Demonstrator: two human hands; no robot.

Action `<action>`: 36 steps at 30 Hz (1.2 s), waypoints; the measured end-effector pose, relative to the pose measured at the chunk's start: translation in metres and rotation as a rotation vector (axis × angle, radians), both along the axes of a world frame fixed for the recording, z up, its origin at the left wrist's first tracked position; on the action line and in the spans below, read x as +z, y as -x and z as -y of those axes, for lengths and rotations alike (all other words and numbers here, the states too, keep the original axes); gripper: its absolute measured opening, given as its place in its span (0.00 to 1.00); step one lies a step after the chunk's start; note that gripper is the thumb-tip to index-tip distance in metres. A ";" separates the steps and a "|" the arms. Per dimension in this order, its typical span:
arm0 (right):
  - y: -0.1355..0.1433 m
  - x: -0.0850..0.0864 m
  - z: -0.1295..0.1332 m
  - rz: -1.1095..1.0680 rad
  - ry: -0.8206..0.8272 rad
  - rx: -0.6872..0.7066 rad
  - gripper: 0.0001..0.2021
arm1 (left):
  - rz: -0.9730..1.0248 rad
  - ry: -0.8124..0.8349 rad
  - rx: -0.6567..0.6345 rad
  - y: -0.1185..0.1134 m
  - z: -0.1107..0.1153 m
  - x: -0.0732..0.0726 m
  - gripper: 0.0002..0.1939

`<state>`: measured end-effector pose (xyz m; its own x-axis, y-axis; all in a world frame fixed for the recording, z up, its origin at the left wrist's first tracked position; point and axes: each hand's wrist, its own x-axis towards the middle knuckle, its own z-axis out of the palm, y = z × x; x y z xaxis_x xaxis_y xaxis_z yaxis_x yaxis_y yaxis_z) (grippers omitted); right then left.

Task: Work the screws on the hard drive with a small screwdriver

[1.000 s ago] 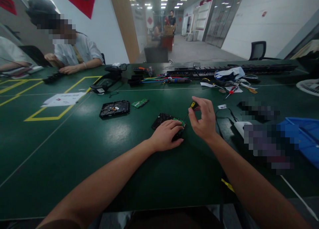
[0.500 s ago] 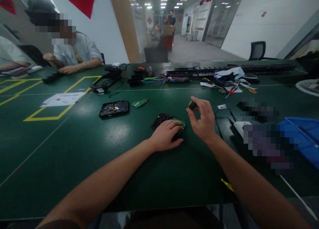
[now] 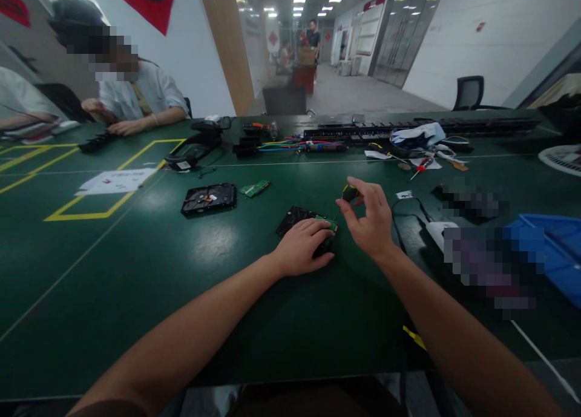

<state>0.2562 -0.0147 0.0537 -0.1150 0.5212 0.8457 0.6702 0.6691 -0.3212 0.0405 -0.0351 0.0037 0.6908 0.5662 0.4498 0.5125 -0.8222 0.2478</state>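
Observation:
A black hard drive (image 3: 290,219) with a green circuit board (image 3: 333,224) at its right end lies on the table before me. Over its right part, my left hand (image 3: 305,244) grips it and hides much of it. My right hand (image 3: 370,214) pinches the black-and-yellow handle of a small screwdriver (image 3: 349,192). The thin shaft slants down to the board's right edge, close to my left fingertips; the tip itself is too small to make out. Farther left lie a second hard drive (image 3: 209,199) and a loose green circuit board (image 3: 255,189).
Behind are cables and tools (image 3: 290,144), a long black rack strip (image 3: 363,128) and a red screwdriver (image 3: 423,165). A blue bin (image 3: 558,247) and a white corded device (image 3: 440,230) stand right. Paper (image 3: 115,181) lies left; a person (image 3: 140,96) sits across the table.
The screwdriver handle has turned slightly in my right fingers, and my right thumb has shifted a little to the left. My left hand stays on the hard drive.

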 end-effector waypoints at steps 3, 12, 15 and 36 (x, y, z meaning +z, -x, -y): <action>0.000 -0.001 -0.001 0.009 0.005 -0.008 0.25 | 0.000 0.001 -0.002 0.000 0.000 0.000 0.25; -0.001 -0.004 -0.001 0.034 0.049 0.028 0.28 | -0.004 0.009 0.003 0.000 -0.001 -0.001 0.25; 0.000 -0.001 0.001 0.022 0.022 0.000 0.26 | 0.003 0.005 -0.001 0.000 -0.001 -0.002 0.25; 0.002 0.004 0.006 0.008 0.026 0.003 0.24 | 0.003 0.022 -0.007 -0.001 0.000 0.001 0.25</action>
<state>0.2541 -0.0211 0.0574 -0.1235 0.5429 0.8306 0.6709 0.6624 -0.3332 0.0412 -0.0353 0.0047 0.6935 0.5707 0.4398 0.5057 -0.8203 0.2672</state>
